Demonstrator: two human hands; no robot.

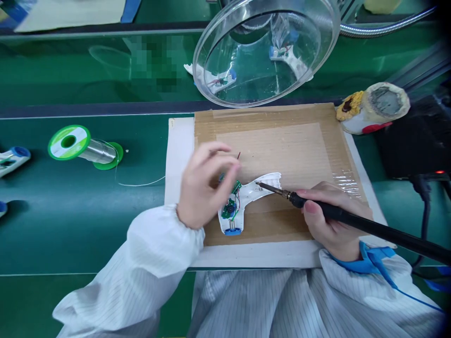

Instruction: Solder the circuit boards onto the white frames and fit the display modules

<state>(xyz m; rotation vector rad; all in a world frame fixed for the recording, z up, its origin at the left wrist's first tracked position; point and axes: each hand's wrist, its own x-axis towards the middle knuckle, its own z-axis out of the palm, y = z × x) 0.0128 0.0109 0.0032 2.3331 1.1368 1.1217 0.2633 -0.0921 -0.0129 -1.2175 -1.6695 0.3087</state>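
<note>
Near the front edge of the bench [81, 225], the right hand [333, 232], grip closed, holds a soldering iron [352, 219] pen-like, seemingly for precision. The left hand [207, 188] half curls, its hold unclear.

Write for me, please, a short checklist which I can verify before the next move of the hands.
1. Soldering iron gripped by the right hand: ok.
2. White housing lying on the cardboard, inside facing up: ok.
3. Left hand apart from the iron's tip: ok.
4. Tip in contact with the housing: cannot tell.
5. Solder wire held in the left hand: cannot tell; it runs from the spool and is lost from view at the white board.
</note>
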